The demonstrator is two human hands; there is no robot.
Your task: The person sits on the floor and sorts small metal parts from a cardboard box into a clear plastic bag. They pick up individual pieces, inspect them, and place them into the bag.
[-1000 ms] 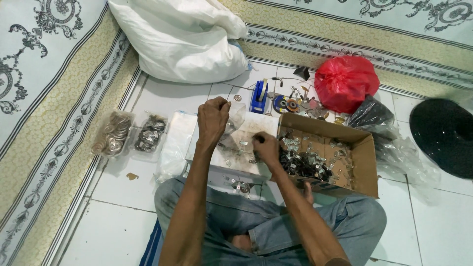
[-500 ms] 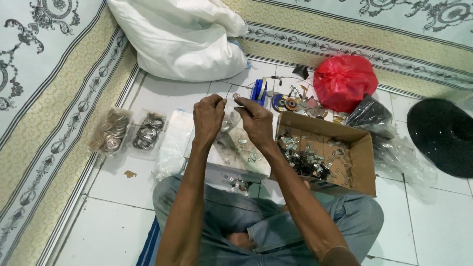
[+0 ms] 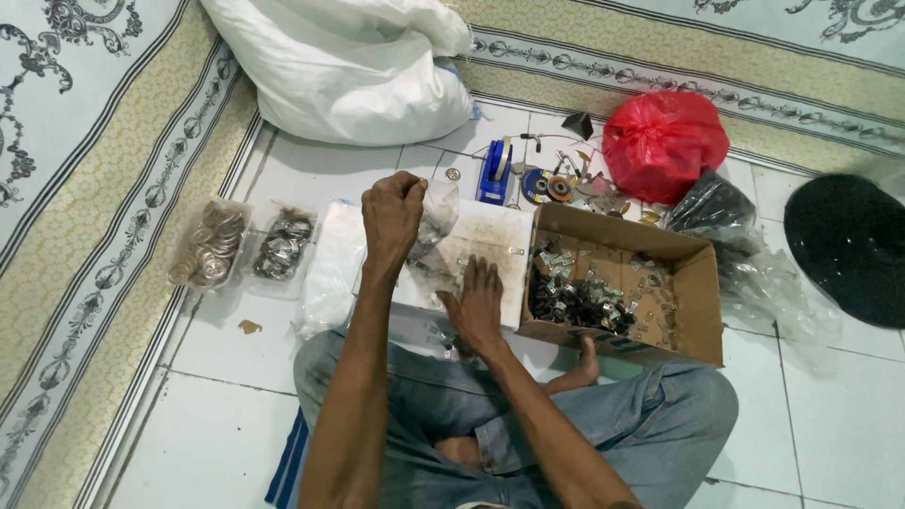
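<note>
Now the right hand (image 3: 479, 300), lowered from beside the left, is pressing open-palmed onto the white board (image 3: 490, 247) at centre, while the left hand (image 3: 394, 212) is pinching a clear plastic bag (image 3: 436, 217) above it.

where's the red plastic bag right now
In the head view the red plastic bag sits on the tiled floor at upper right, just beyond the far edge of the cardboard box, beside a dark plastic bag.

An open brown cardboard box (image 3: 693, 283) of small metal pieces sits right of centre. Behind it lie a knotted red plastic bag (image 3: 665, 141) and a crumpled black plastic bag (image 3: 709, 205). Two clear plastic packets (image 3: 209, 245) lie left; a bulging white sack (image 3: 344, 71) rests behind.
</note>
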